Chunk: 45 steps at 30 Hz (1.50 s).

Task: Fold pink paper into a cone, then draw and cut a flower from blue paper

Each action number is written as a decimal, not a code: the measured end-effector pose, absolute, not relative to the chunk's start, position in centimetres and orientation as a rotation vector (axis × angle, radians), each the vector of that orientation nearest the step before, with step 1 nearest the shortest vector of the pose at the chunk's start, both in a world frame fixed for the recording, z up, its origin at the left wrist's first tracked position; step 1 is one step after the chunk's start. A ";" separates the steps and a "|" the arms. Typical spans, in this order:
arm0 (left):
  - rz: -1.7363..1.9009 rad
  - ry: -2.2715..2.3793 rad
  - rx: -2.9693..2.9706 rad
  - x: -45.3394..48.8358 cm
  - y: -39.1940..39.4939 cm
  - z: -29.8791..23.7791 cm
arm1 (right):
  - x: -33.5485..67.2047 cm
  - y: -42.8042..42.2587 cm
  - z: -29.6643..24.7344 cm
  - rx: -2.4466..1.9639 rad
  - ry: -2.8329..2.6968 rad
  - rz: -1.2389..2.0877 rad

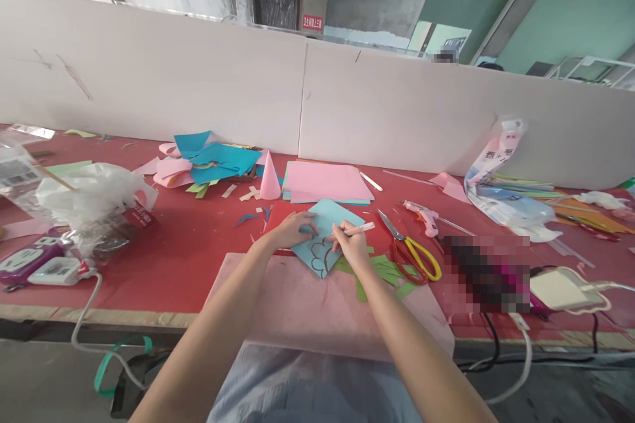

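A light blue paper sheet [325, 232] lies tilted on the red table, with a dark curved outline drawn near its lower corner. My left hand [292, 229] rests flat on the sheet's left side, fingers curled down on it. My right hand [350, 242] is closed around a white pen [361, 229], its tip on the drawn lines. Both hands sit above a pink sheet [317, 304] that hangs over the table's front edge.
Scissors with red and yellow handles [409, 249] and green paper strips [389, 271] lie right of my hand. A glue gun [425, 215], a stack of pink paper [325, 182], a pink cone [269, 176], blue scraps [213, 157], a power strip [42, 263] and plastic bags [94, 192] lie around.
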<state>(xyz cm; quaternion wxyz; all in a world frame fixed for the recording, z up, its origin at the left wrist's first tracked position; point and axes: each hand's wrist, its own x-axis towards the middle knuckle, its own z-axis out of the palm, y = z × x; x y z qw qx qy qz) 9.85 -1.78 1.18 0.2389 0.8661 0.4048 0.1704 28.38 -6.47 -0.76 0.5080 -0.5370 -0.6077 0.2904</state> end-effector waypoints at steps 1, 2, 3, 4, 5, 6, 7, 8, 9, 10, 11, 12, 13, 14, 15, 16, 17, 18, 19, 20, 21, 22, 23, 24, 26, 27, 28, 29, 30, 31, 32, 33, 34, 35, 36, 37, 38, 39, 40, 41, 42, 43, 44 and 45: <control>0.465 1.108 2.374 9.8 -1.7 1.1 | 28.4 -6.5 -0.8 -1.296 -1.473 0.705; 0.464 1.108 2.377 9.8 -1.7 1.1 | 28.4 -6.5 -0.8 -1.298 -1.476 0.698; 0.464 1.108 2.380 9.8 -1.7 1.0 | 28.4 -6.5 -0.8 -1.302 -1.474 0.678; 0.465 1.106 2.383 9.8 -1.7 1.0 | 28.3 -6.5 -0.7 -1.308 -1.469 0.652; 0.465 1.105 2.384 9.8 -1.7 1.0 | 28.3 -6.5 -0.7 -1.313 -1.460 0.624; 0.465 1.104 2.384 9.8 -1.7 1.0 | 28.3 -6.5 -0.7 -1.316 -1.448 0.602; 0.464 1.106 2.380 9.8 -1.7 1.1 | 28.3 -6.5 -0.7 -1.315 -1.432 0.590; 0.462 1.110 2.374 9.8 -1.8 1.1 | 28.3 -6.5 -0.7 -1.311 -1.411 0.589; 0.461 1.115 2.369 9.8 -1.8 1.2 | 28.4 -6.5 -0.6 -1.303 -1.388 0.597; 0.462 1.119 2.365 9.9 -1.9 1.3 | 28.4 -6.5 -0.6 -1.291 -1.366 0.611; 0.461 1.123 2.362 9.9 -1.9 1.3 | 28.5 -6.5 -0.5 -1.279 -1.347 0.628; 0.461 1.125 2.361 9.9 -1.9 1.3 | 28.6 -6.5 -0.4 -1.267 -1.336 0.650; 0.458 1.125 2.362 9.9 -1.9 1.3 | 28.7 -6.5 -0.3 -1.256 -1.331 0.677; 0.457 1.123 2.364 9.9 -1.9 1.3 | 28.8 -6.5 -0.2 -1.248 -1.331 0.713; 0.460 1.121 2.366 9.8 -1.8 1.3 | 28.9 -6.4 -0.1 -1.242 -1.331 0.750; 0.467 1.116 2.370 9.8 -1.8 1.2 | 29.1 -6.4 0.0 -1.239 -1.326 0.777; 0.474 1.108 2.376 9.8 -1.7 1.1 | 29.2 -6.3 0.1 -1.238 -1.319 0.788; 0.477 1.099 2.383 9.8 -1.7 1.0 | 29.3 -6.3 0.1 -1.238 -1.312 0.785; 0.474 1.092 2.390 9.8 -1.6 0.9 | 29.5 -6.3 0.1 -1.238 -1.310 0.774; 0.467 1.094 2.396 9.8 -1.6 0.8 | 29.6 -6.2 0.1 -1.239 -1.313 0.762; 0.455 1.107 2.400 9.8 -1.6 0.8 | 29.6 -6.3 0.1 -1.240 -1.322 0.755; 0.442 1.129 2.400 9.8 -1.6 0.7 | 29.6 -6.3 0.1 -1.241 -1.338 0.758; 0.431 1.154 2.397 9.8 -1.6 0.7 | 29.6 -6.3 0.0 -1.240 -1.359 0.764; 0.420 1.176 2.392 9.8 -1.6 0.6 | 29.6 -6.4 0.0 -1.238 -1.379 0.766; 0.397 1.199 2.385 9.8 -1.7 0.6 | 29.5 -6.5 0.0 -1.239 -1.419 0.763; 0.385 1.202 2.384 9.9 -1.7 0.6 | 29.4 -6.5 0.0 -1.245 -1.433 0.762; 0.374 1.206 2.385 9.9 -1.7 0.7 | 29.4 -6.5 0.0 -1.254 -1.439 0.760; 0.363 1.212 2.387 9.9 -1.7 0.7 | 29.4 -6.5 -0.1 -1.263 -1.440 0.758; 0.353 1.216 2.391 9.9 -1.7 0.7 | 29.4 -6.5 -0.1 -1.271 -1.439 0.759; 0.342 1.218 2.397 9.9 -1.7 0.8 | 29.4 -6.4 -0.2 -1.273 -1.438 0.762; 0.328 1.220 2.404 9.8 -1.7 0.8 | 29.4 -6.4 -0.2 -1.272 -1.437 0.767; 0.314 1.222 2.410 9.8 -1.7 0.8 | 29.4 -6.3 -0.3 -1.268 -1.440 0.775; 0.301 1.224 2.414 9.8 -1.7 0.8 | 29.4 -6.3 -0.3 -1.264 -1.446 0.784; 0.288 1.227 2.417 9.8 -1.6 0.8 | 29.4 -6.3 -0.4 -1.259 -1.450 0.794; 0.276 1.232 2.419 9.8 -1.6 0.8 | 29.4 -6.2 -0.4 -1.254 -1.454 0.800; 0.267 1.235 2.420 9.8 -1.6 0.8 | 29.4 -6.2 -0.5 -1.249 -1.457 0.802; 0.262 1.236 2.422 9.9 -1.6 0.7 | 29.4 -6.2 -0.5 -1.245 -1.462 0.801; 0.263 1.235 2.423 9.9 -1.5 0.7 | 29.4 -6.2 -0.5 -1.242 -1.466 0.799; 0.269 1.233 2.424 9.9 -1.5 0.7 | 29.4 -6.2 -0.6 -1.242 -1.469 0.797; 0.277 1.230 2.423 9.9 -1.6 0.7 | 29.4 -6.2 -0.6 -1.243 -1.472 0.799; 0.287 1.225 2.422 9.9 -1.6 0.8 | 29.4 -6.2 -0.6 -1.245 -1.474 0.806; 0.293 1.223 2.420 9.9 -1.7 0.9 | 29.4 -6.2 -0.7 -1.248 -1.473 0.813; 0.295 1.222 2.419 9.9 -1.7 0.9 | 29.4 -6.2 -0.7 -1.251 -1.472 0.816; 0.292 1.222 2.419 9.9 -1.8 1.0 | 29.4 -6.2 -0.7 -1.252 -1.473 0.814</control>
